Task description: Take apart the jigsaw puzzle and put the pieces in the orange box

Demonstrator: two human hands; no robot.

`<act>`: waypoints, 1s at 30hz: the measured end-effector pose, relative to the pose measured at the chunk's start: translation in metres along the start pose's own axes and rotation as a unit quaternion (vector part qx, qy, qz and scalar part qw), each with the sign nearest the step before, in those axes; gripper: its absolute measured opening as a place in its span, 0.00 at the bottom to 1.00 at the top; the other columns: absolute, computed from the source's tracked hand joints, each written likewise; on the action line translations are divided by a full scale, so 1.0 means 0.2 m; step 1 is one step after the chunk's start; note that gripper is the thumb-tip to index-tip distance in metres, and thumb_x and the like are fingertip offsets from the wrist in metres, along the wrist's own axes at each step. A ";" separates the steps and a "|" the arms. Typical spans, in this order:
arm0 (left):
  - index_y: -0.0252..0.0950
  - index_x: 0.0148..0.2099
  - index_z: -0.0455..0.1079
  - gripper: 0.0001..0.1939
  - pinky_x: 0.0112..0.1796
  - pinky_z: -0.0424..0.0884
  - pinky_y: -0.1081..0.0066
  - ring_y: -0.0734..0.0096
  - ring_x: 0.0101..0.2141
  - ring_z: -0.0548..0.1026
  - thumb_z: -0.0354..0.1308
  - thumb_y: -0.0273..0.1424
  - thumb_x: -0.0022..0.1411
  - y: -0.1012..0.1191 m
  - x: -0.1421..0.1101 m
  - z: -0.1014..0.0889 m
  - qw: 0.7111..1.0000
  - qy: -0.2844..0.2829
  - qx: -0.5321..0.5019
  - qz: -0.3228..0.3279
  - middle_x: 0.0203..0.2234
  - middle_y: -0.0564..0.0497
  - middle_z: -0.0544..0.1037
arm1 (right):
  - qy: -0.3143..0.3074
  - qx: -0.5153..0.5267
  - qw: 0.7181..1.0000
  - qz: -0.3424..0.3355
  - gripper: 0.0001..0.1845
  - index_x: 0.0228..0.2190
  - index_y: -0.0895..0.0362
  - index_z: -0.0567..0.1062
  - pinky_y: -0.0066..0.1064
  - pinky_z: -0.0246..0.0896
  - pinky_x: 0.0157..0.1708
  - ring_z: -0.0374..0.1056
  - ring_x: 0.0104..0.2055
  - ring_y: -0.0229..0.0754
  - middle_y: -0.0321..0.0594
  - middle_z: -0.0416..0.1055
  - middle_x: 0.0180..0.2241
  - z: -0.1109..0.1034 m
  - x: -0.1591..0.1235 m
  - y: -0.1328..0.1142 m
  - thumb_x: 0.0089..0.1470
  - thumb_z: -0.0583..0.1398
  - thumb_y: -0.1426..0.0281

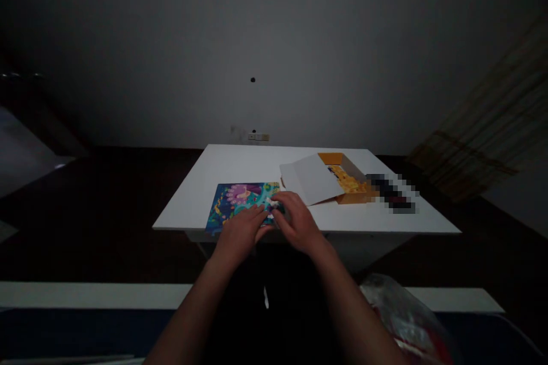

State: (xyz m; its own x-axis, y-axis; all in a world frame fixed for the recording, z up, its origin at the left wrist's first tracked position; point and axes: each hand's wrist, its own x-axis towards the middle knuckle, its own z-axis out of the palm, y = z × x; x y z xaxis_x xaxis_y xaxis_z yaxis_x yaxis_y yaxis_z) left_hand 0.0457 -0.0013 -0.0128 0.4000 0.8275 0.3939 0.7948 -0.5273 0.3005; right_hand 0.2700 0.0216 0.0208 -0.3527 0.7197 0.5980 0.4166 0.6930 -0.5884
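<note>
1 L hand + 1 R hand = 2 total. There's 1 pic board, 1 tbl, 1 cardbd box (yellow contents are too dim to ct.), 1 plastic bag, 1 curtain & 2 dk. wall spots.

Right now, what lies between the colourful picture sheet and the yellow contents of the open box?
In the head view, a white flap lies between the picture sheet and the yellow contents; the right hand is at the sheet's right side.

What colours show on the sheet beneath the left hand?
The sheet is mostly blue and teal, with purple and pink; head view.
</note>
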 end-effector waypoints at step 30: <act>0.46 0.57 0.83 0.14 0.61 0.80 0.50 0.51 0.57 0.84 0.66 0.30 0.73 -0.05 0.09 -0.04 0.995 -0.005 -0.095 -0.007 0.57 0.45 0.87 | -0.081 0.053 0.994 0.052 0.15 0.47 0.49 0.79 0.48 0.70 0.58 0.75 0.54 0.53 0.45 0.80 0.48 0.17 0.07 0.10 0.65 0.59 0.77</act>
State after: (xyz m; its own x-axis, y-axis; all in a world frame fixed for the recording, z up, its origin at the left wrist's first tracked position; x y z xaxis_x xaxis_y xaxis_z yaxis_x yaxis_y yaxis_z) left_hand 0.0407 0.0163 -0.0015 0.3951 0.8359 0.3809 0.6995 -0.5426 0.4650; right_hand 0.2452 0.0470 -0.0012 -0.4467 0.7791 0.4399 0.3697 0.6085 -0.7022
